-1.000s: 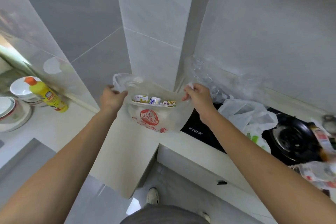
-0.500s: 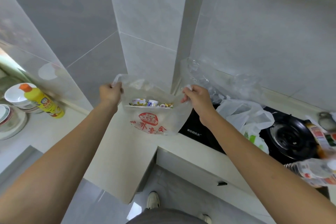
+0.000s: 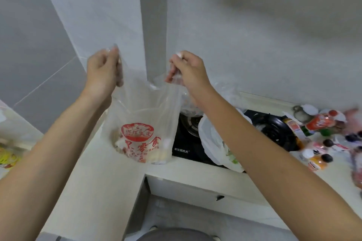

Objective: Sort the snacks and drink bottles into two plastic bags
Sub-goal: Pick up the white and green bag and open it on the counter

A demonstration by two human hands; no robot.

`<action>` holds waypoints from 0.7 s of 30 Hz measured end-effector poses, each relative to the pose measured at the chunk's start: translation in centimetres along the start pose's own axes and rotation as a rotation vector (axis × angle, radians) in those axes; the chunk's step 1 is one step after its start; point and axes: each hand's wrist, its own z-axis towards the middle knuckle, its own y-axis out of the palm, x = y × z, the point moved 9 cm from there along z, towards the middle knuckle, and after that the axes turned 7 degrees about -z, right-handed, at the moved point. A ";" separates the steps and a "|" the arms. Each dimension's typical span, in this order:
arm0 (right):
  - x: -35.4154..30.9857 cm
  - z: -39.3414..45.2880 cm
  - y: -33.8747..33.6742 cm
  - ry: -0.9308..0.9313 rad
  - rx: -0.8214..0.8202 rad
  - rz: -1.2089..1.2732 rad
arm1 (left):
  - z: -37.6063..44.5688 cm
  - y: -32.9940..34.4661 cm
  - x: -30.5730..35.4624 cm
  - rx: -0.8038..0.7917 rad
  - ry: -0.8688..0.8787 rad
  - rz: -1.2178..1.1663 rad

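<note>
1. A translucent plastic bag [image 3: 143,121] with red print is held up by its two handles over the corner of the pale worktop [image 3: 109,178]; whether its base touches the surface cannot be told.
2. The left handle is pinched in the grip of the left hand [image 3: 102,70], fingers curled round the plastic.
3. The right handle is pinched likewise in the grip of the right hand [image 3: 188,69].
4. Snack packets are seen blurred through the lower part of the bag; none can be identified singly.
5. A second, white plastic bag [image 3: 213,141] lies slumped on the black gas hob [image 3: 274,131], just beside the held bag, with something green showing at its mouth.
6. Drink bottles [image 3: 321,123] lie scattered on the worktop at the right, past the hob burner; red and orange labels are noted, details blurred.
7. A yellow object [image 3: 7,158] is partly in view at the left edge and cannot be made out.
8. The room is walled in large grey-white tiles [image 3: 254,35], with a projecting column [image 3: 152,25] behind the bag.
9. The worktop is L-shaped; a grey floor [image 3: 195,219] is seen below its inner corner.
</note>
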 end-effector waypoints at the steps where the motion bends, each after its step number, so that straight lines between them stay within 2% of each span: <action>1: -1.3 0.2 -1.2 -0.020 0.021 0.011 | 0.3 1.6 1.5 -0.030 0.025 -0.012; 6: -6.9 0.5 -8.6 -0.114 0.097 0.049 | 1.6 10.9 7.3 -0.175 0.097 -0.104; 13: -12.1 1.2 -21.9 -0.222 0.271 -0.043 | 2.0 26.2 12.5 -0.381 0.179 -0.161; 16: -12.3 2.5 -27.3 -0.227 0.316 -0.074 | 2.3 32.7 12.9 -0.431 0.198 -0.144; 21: -10.5 7.3 -35.4 -0.175 0.353 -0.168 | 4.7 42.3 10.1 -0.415 0.160 -0.066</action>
